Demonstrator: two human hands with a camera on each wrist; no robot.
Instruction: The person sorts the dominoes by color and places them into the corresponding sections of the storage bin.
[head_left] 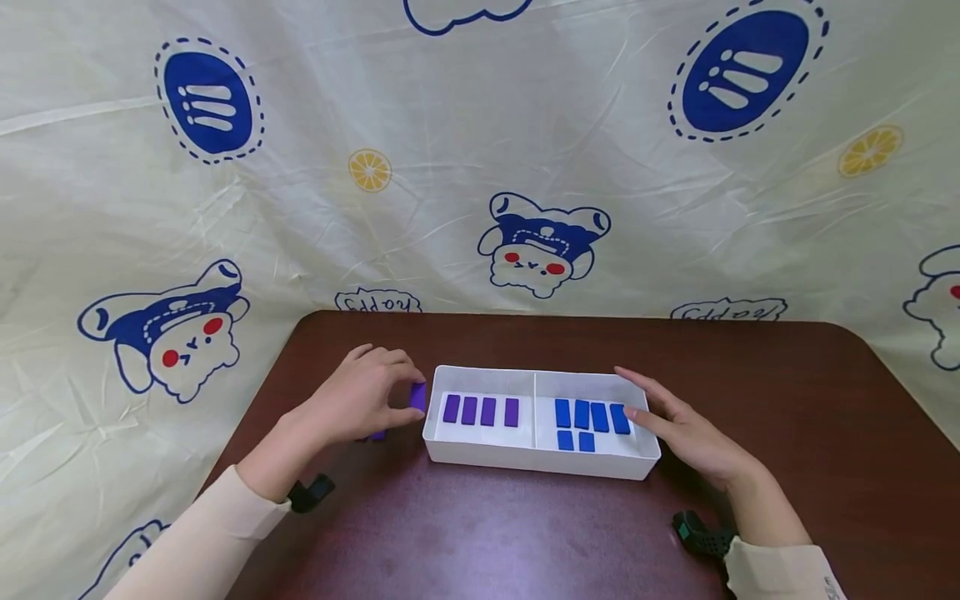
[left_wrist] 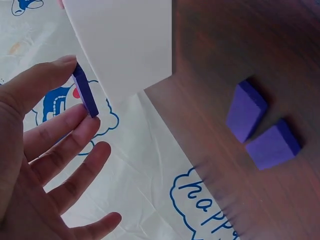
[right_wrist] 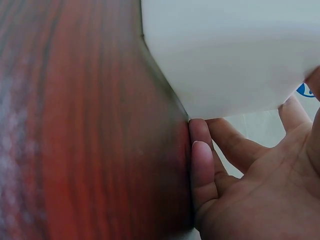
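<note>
My left hand [head_left: 367,396] pinches a flat purple block [left_wrist: 86,92] between thumb and fingertips, just outside the left end of a white two-compartment box [head_left: 480,457]. Two more purple blocks lie on the table; the left wrist view shows one [left_wrist: 246,111] beside the other [left_wrist: 274,146], while in the head view my left hand mostly hides them. At the box's right end, my right hand [head_left: 693,433] holds the wall, thumb over the rim and fingers along the outside. Several purple blocks [head_left: 469,410] stand in a row in the left compartment; several blue blocks [head_left: 582,414] fill two rows in the right one.
A dark brown wooden table [head_left: 480,533] carries the box. Behind it and along the left side hangs a pale printed cloth [head_left: 450,108]. A divider [head_left: 535,408] splits the box across its middle.
</note>
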